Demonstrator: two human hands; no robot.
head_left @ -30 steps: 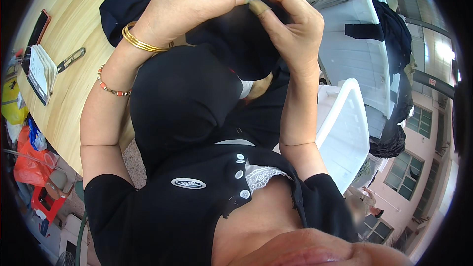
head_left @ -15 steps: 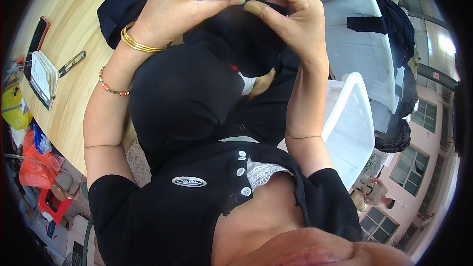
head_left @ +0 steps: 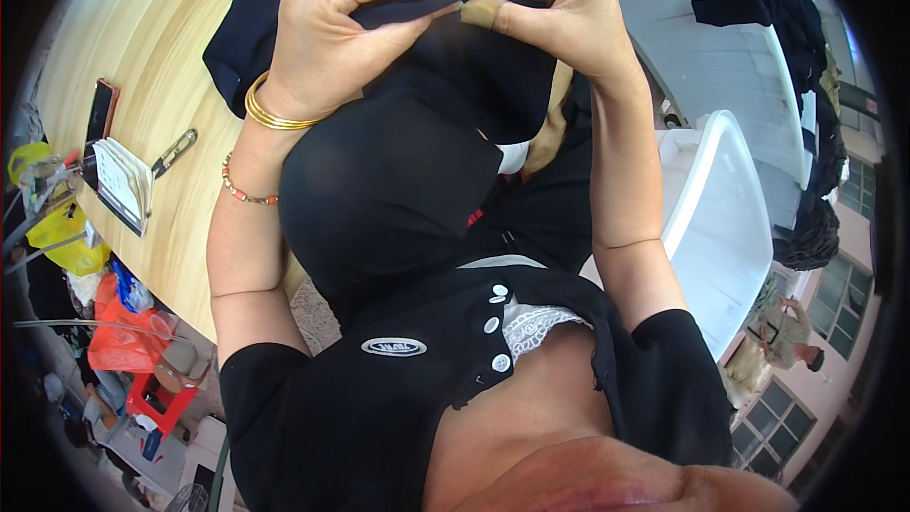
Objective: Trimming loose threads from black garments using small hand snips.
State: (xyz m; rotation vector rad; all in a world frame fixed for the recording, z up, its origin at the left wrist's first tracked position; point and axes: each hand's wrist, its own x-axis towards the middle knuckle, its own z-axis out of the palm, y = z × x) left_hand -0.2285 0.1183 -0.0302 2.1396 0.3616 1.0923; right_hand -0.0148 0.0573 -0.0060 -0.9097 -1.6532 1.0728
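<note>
A dark navy cloth piece (head_left: pixel 474 62) hangs from between my hands, its folded edge raised near the top of the view. My left hand (head_left: pixel 327 33) pinches that edge between thumb and fingers. Close beside it, my right hand (head_left: pixel 569 14) grips the same edge, the thumb wearing a tan wrap (head_left: pixel 481 12). The two sets of fingertips almost meet. More of the dark cloth spreads over the table edge and towards my lap; where it ends against my black clothing is hard to make out.
On the wooden table (head_left: pixel 180 24) at left lie a phone (head_left: pixel 102 109), a small notebook (head_left: pixel 123 185) and a slim metal tool (head_left: pixel 175 150). White plastic bins (head_left: pixel 725 218) with dark cloth stand at right. Beyond are a person (head_left: pixel 782 337), a red stool (head_left: pixel 156 408) and plastic bags (head_left: pixel 128 327).
The view has shifted, so the surroundings sit farther right. My right fingers have curled in more, and the thumb has slid slightly left along the cloth edge.
</note>
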